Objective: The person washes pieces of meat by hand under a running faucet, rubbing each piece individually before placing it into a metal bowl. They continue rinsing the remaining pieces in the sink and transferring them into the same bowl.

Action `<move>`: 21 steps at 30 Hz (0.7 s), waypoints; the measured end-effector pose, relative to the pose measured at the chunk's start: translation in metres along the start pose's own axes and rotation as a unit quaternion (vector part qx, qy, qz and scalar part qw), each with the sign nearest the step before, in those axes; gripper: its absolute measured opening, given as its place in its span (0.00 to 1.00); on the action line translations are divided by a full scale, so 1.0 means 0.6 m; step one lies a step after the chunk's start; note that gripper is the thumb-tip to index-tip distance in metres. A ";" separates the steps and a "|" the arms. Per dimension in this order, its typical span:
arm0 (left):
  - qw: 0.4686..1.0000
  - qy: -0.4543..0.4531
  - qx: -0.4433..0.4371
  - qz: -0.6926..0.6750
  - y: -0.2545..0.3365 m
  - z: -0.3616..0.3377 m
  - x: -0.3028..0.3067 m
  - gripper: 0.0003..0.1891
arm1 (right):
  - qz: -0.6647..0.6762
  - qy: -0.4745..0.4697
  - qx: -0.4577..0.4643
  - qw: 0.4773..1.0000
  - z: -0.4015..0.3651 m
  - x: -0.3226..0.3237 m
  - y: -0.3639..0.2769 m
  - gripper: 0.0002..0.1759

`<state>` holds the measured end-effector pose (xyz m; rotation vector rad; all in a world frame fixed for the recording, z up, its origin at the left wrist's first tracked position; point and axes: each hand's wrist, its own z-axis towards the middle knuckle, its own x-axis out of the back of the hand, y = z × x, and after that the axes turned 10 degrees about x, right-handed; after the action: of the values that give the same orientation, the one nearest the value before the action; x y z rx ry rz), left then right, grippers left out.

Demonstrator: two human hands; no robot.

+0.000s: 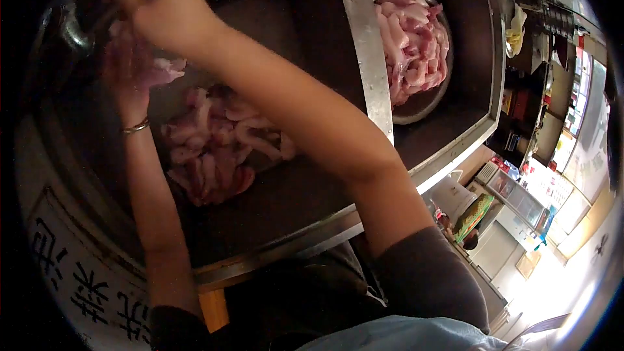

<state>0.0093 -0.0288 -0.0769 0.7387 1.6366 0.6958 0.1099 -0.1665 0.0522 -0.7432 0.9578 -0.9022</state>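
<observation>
My left hand [129,68], with a bracelet at the wrist, is closed on a pale pink strip of raw meat [166,73] whose end sticks out to the right. Just above it, my right hand [153,3] has its fingers curled in near a metal faucet [75,36]; what they pinch, if anything, I cannot make out. Both hands are over the sink basin [260,19]. Below and right of them, a loose pile of raw meat strips [211,140] lies on the basin floor, partly covered by my right forearm.
Beyond a metal divider [367,45], a round metal bowl [416,117] heaped with raw meat strips [413,45] stands in the second basin. The sink's front rim [286,247] runs close to my body. A white panel with dark lettering [91,286] is at lower left. Shelves and cabinets stand to the right.
</observation>
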 end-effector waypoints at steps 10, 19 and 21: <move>0.960 0.279 0.013 -0.007 0.040 0.020 -0.068 0.20 | -0.404 -0.400 0.229 0.790 0.071 -0.035 -0.124 0.13; 0.962 0.272 0.005 -0.015 0.049 0.019 -0.088 0.20 | -0.496 -0.154 0.285 0.805 0.014 -0.079 -0.093 0.06; 0.962 0.272 0.004 -0.018 0.050 0.018 -0.091 0.20 | -0.443 -0.152 0.285 0.836 0.015 -0.081 -0.092 0.12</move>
<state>0.0313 -0.0517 -0.0222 0.5452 2.1436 0.9209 0.0875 -0.1462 0.1200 -0.7678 -0.0311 -1.7170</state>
